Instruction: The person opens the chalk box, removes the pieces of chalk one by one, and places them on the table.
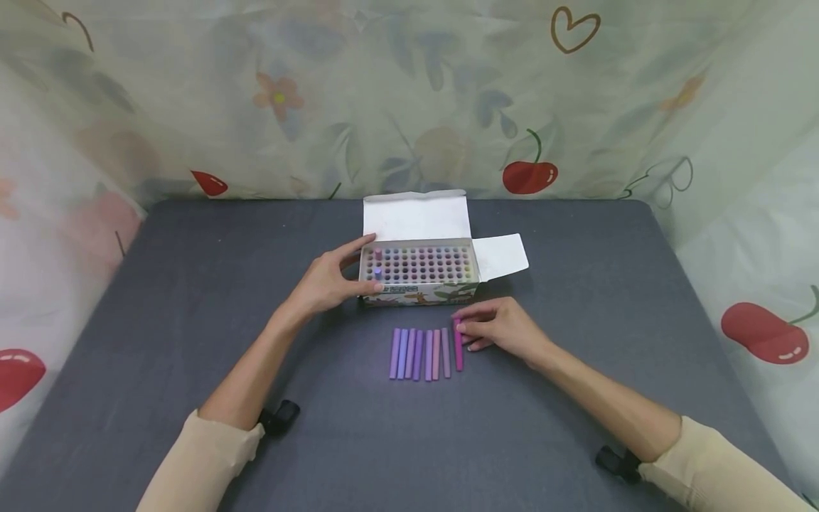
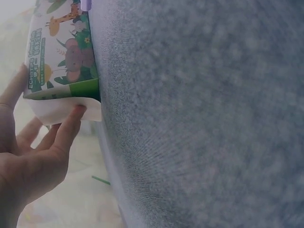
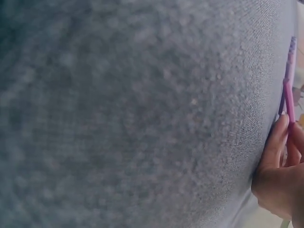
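Note:
A printed cardboard chalk box (image 1: 420, 293) stands at the middle of the table, its white lid (image 1: 417, 217) raised at the back. Inside is a grid of holes, with two chalk sticks poking up at the left end. My left hand (image 1: 325, 283) holds that left end, thumb at the front and fingers behind; the left wrist view shows fingers against the white end flap (image 2: 57, 109). In front of the box, my right hand (image 1: 505, 328) pinches a magenta chalk stick (image 1: 458, 348) near its far end. Left of it, several purple and pink chalk sticks (image 1: 419, 355) lie side by side in a row.
A white side flap (image 1: 501, 257) sticks out from the box's right end. The dark grey table (image 1: 358, 448) has a patterned curtain (image 1: 397, 99) hanging behind it and at both sides. Black straps with small devices (image 1: 279, 418) sit on both forearms.

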Motion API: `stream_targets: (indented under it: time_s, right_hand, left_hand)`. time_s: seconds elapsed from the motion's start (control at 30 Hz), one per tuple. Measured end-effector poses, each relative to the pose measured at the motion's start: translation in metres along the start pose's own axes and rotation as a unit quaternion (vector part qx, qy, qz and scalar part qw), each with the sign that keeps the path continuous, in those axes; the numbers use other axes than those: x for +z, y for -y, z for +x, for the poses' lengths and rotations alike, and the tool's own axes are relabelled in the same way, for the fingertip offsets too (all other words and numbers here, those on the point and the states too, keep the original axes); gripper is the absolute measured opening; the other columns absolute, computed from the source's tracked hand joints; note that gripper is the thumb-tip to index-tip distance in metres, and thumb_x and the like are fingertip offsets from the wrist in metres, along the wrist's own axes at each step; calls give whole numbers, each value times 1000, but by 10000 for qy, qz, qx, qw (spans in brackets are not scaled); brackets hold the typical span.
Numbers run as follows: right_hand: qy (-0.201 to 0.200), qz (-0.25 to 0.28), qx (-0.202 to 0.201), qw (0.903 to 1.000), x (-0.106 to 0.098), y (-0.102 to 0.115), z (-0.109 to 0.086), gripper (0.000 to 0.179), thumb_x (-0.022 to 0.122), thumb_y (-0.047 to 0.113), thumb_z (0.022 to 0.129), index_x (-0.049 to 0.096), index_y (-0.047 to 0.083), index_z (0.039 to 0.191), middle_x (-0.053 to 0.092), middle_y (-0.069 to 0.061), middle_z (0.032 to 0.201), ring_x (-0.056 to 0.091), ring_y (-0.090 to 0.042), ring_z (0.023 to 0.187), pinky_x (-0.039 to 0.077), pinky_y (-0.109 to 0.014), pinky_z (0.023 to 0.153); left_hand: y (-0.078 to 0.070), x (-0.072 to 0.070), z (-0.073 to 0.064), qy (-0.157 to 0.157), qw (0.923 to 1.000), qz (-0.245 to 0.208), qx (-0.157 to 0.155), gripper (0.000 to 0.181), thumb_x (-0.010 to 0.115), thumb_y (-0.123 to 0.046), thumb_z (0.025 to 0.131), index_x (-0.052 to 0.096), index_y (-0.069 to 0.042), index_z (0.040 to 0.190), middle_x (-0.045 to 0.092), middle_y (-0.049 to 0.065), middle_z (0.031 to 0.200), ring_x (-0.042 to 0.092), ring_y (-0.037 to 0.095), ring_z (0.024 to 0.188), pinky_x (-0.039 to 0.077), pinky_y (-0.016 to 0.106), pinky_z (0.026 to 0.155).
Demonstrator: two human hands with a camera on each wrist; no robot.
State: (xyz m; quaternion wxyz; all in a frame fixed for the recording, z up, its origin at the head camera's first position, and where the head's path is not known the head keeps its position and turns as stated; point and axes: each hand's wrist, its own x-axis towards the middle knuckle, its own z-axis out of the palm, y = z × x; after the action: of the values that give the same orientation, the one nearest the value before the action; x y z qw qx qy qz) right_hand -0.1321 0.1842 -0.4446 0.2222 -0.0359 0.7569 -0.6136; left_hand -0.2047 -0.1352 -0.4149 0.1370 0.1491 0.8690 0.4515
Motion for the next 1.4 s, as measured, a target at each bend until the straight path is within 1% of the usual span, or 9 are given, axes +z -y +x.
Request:
stream_targets:
  time_s: [0.2,0.3,0.47,0.8,0.93,1.03,1.2,1.4]
  right_hand:
    - [-103,-59,124,9999,1,-4,0,30,76,8,88,72,-5,115,73,-18,105,74,-21,81,59,-34,74]
    - [-139,-82,141,9998,1,-4,-1,30,77,9,88,73,-4,114,73,-17,105,74,-22,82,59,-33,75]
    - [-177,-110,171,9996,2,-5,-1,29,77,10,88,73,-4,114,74,-17,104,74,-21,82,59,-33,74]
    - [-12,214,249,9995,1,-2,0,31,74,7,90,70,-7,117,73,-20,104,74,-20,86,58,-34,76]
    - [10,249,188,9995,-1,-2,-2,32,74,5,90,70,-6,119,72,-19,109,74,-22,90,58,-36,77]
    - [55,248,58,9997,-2,-1,-2,33,74,5,89,70,-5,120,72,-18,112,73,-24,93,58,-37,78]
    - [55,164,-119,9998,-1,8,-2,34,77,9,88,71,-3,119,73,-17,107,74,-26,90,58,-39,78]
    - [45,22,-468,9989,0,24,-2,36,77,11,88,69,-8,117,72,-23,102,73,-31,86,58,-43,78]
  left_hand:
    - [0,-1,-1,24,10000,-55,60,85,82,-35,83,36,-34,154,33,8,159,35,30,144,41,55,105]
    - [1,-1,-1,30,9999,-63,87,85,82,-35,83,36,-34,154,34,8,159,35,30,144,41,56,105]
    - [0,-1,-1,35,9999,-93,48,86,82,-36,83,35,-35,155,35,8,158,34,29,144,40,56,105]
    - [-1,-1,-2,60,9999,-110,6,86,82,-37,83,35,-36,154,34,8,159,34,30,144,41,56,105]
    - [-1,-1,-2,69,9999,-108,9,86,82,-36,83,35,-36,154,34,8,159,34,30,144,41,56,105]
    - [-1,-2,-2,64,9999,-113,5,86,82,-36,83,35,-36,154,33,8,159,34,30,144,41,57,105]
    - [-1,-3,-2,53,9999,-145,18,85,82,-37,83,35,-36,154,32,7,159,33,29,145,41,57,104]
    - [-1,-2,-2,67,9999,-122,16,86,82,-37,83,35,-36,155,33,7,159,34,29,144,42,56,104]
